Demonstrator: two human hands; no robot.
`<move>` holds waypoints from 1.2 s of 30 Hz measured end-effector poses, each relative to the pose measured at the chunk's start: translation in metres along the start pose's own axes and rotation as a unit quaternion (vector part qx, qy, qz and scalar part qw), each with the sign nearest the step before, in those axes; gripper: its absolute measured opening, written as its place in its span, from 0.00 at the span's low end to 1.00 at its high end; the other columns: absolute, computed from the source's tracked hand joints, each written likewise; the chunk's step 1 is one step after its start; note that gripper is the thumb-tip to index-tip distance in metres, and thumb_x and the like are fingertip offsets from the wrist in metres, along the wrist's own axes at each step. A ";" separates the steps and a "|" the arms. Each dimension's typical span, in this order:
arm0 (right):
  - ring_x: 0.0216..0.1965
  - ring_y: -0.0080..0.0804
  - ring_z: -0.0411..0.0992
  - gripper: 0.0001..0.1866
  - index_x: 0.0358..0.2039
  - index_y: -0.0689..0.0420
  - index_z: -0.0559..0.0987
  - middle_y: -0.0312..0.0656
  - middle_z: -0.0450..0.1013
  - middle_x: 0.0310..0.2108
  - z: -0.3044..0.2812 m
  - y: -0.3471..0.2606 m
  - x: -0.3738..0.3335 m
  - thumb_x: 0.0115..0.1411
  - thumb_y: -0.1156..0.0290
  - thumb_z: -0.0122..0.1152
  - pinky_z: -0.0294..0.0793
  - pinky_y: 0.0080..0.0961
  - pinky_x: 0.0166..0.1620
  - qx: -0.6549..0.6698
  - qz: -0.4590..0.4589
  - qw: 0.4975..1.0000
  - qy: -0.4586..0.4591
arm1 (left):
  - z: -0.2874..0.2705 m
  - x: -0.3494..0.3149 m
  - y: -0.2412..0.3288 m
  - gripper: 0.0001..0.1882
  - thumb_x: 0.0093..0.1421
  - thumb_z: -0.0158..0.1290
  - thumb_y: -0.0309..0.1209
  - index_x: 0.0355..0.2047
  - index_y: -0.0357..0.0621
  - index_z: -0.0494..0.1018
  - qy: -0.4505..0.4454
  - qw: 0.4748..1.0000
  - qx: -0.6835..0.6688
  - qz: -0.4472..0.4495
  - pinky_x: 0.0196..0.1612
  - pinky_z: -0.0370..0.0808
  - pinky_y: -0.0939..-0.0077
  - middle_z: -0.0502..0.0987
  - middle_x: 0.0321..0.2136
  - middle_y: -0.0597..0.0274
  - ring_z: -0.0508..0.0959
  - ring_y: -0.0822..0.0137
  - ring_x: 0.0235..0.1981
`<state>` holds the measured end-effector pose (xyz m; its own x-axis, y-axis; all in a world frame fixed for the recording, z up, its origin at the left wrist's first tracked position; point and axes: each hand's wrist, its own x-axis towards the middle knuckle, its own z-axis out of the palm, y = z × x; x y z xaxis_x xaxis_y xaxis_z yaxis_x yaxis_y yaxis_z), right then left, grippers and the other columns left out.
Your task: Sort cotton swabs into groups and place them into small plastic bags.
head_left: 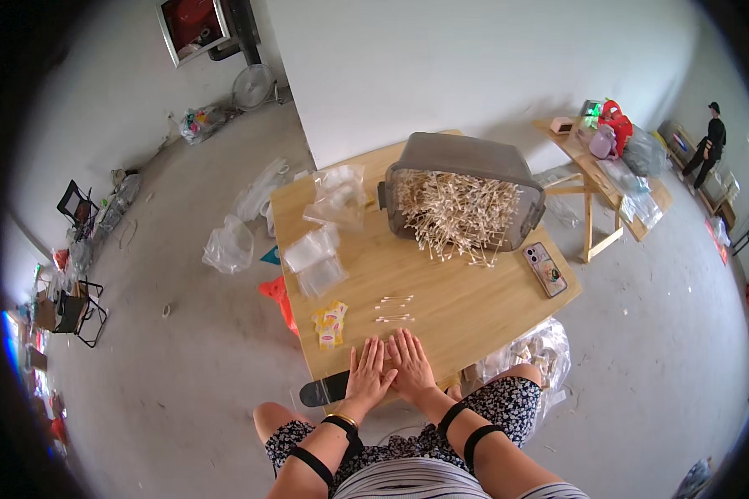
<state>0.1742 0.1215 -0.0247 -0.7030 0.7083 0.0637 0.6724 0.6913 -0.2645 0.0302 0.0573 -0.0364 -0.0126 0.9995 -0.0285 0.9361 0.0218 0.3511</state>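
We see both hands lying flat, palms down, side by side at the near edge of the wooden surface (474,316). The left hand (368,372) and the right hand (409,366) touch along their inner sides, fingers spread and stretched forward; each grip is released and holds nothing.

Nearest to the fingertips lie a few cotton swabs (394,308), set in short rows just ahead of the hands and apart from them. To the left of the swabs we find a small stack of yellow and pink packets (329,323). Further up on the left side lie clear plastic bags (316,259) in loose piles.

Behind the swabs a grey plastic bin (462,191) is tipped on its side, its open mouth facing us and crammed with cotton swabs, some spilling onto the wood. Just right of the bin lies a phone (546,269) in a patterned case, near the right edge.

A dark flat object (323,389) juts out under the near edge, beside the left wrist.
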 end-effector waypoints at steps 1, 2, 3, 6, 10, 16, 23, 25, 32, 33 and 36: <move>0.74 0.48 0.36 0.45 0.69 0.64 0.53 0.56 0.42 0.72 0.001 0.000 0.002 0.59 0.49 0.51 0.34 0.42 0.74 -0.016 0.006 1.000 0.001 | -0.002 0.000 -0.001 0.43 0.68 0.33 0.60 0.71 0.40 0.46 0.007 1.000 -0.003 0.008 0.72 0.36 0.46 0.45 0.72 0.51 0.44 0.56 0.74; 0.75 0.48 0.36 0.45 0.69 0.63 0.53 0.55 0.42 0.73 0.001 0.000 0.003 0.59 0.49 0.52 0.34 0.42 0.74 -0.031 0.011 0.999 0.002 | -0.004 -0.001 0.000 0.43 0.68 0.33 0.60 0.71 0.40 0.46 0.009 1.000 -0.001 0.006 0.72 0.36 0.46 0.45 0.72 0.51 0.44 0.56 0.74; 0.75 0.48 0.36 0.45 0.69 0.63 0.53 0.55 0.42 0.73 0.001 0.000 0.002 0.59 0.49 0.52 0.34 0.42 0.74 -0.031 0.008 0.999 0.004 | -0.005 -0.001 0.002 0.42 0.68 0.33 0.60 0.71 0.41 0.47 0.007 1.000 0.017 0.007 0.72 0.36 0.46 0.46 0.72 0.53 0.44 0.58 0.74; 0.75 0.48 0.36 0.46 0.69 0.63 0.53 0.55 0.42 0.73 0.000 -0.001 0.001 0.58 0.49 0.53 0.34 0.42 0.74 -0.019 0.001 1.000 0.000 | -0.005 -0.003 0.002 0.41 0.68 0.35 0.57 0.71 0.41 0.48 0.013 0.999 0.040 0.004 0.72 0.37 0.46 0.47 0.72 0.55 0.46 0.59 0.73; 0.75 0.48 0.36 0.46 0.70 0.63 0.52 0.55 0.41 0.73 -0.002 0.002 0.000 0.58 0.49 0.53 0.34 0.41 0.74 -0.020 0.010 1.000 -0.014 | -0.007 -0.002 0.008 0.40 0.69 0.34 0.57 0.71 0.41 0.48 0.011 0.999 0.032 -0.001 0.72 0.39 0.46 0.49 0.71 0.55 0.47 0.58 0.73; 0.74 0.49 0.36 0.46 0.71 0.59 0.51 0.56 0.40 0.73 -0.004 -0.003 0.001 0.58 0.49 0.54 0.34 0.43 0.74 -0.023 0.000 1.000 -0.018 | -0.007 -0.005 0.005 0.39 0.69 0.33 0.57 0.70 0.41 0.49 0.012 0.999 0.040 -0.005 0.72 0.40 0.46 0.51 0.71 0.54 0.48 0.57 0.72; 0.74 0.52 0.38 0.45 0.71 0.56 0.51 0.58 0.41 0.72 0.004 -0.002 -0.002 0.61 0.46 0.53 0.37 0.47 0.73 -0.012 0.001 1.000 0.025 | -0.018 -0.001 -0.004 0.36 0.67 0.44 0.50 0.68 0.40 0.54 0.098 0.995 -0.011 -0.020 0.69 0.49 0.45 0.58 0.66 0.50 0.57 0.51 0.67; 0.74 0.53 0.38 0.45 0.71 0.56 0.51 0.58 0.42 0.72 -0.002 -0.002 -0.004 0.61 0.44 0.52 0.37 0.48 0.73 -0.009 0.004 1.000 0.024 | -0.026 -0.002 -0.025 0.34 0.64 0.49 0.45 0.65 0.41 0.57 0.155 0.985 -0.039 -0.064 0.65 0.54 0.45 0.61 0.63 0.50 0.60 0.49 0.64; 0.73 0.51 0.40 0.45 0.71 0.54 0.55 0.57 0.44 0.72 -0.002 -0.009 -0.003 0.61 0.39 0.51 0.39 0.48 0.72 -0.024 0.002 0.999 0.022 | -0.052 -0.024 -0.095 0.23 0.55 0.59 0.35 0.50 0.47 0.67 0.268 0.897 -0.067 -0.345 0.57 0.62 0.50 0.68 0.53 0.53 0.66 0.49 0.55; 0.73 0.51 0.40 0.45 0.71 0.54 0.55 0.57 0.44 0.72 0.000 -0.008 -0.003 0.61 0.39 0.51 0.39 0.48 0.72 -0.024 0.000 0.999 0.021 | -0.055 -0.032 -0.093 0.18 0.55 0.59 0.35 0.45 0.47 0.70 0.247 0.912 -0.053 -0.323 0.54 0.65 0.52 0.72 0.48 0.54 0.70 0.51 0.50; 0.73 0.51 0.40 0.46 0.71 0.54 0.55 0.57 0.44 0.72 0.003 -0.004 -0.007 0.61 0.39 0.51 0.40 0.48 0.72 -0.063 0.004 0.998 0.021 | -0.065 -0.051 -0.069 0.10 0.55 0.60 0.36 0.34 0.47 0.75 0.145 0.951 -0.058 -0.266 0.46 0.70 0.54 0.78 0.35 0.57 0.76 0.54 0.39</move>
<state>0.1760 0.1129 -0.0265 -0.6892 0.7171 0.1039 0.7034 0.6965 -0.1418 -0.0562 0.0068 0.0018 -0.5855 0.8104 0.0232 0.7253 0.5108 0.4615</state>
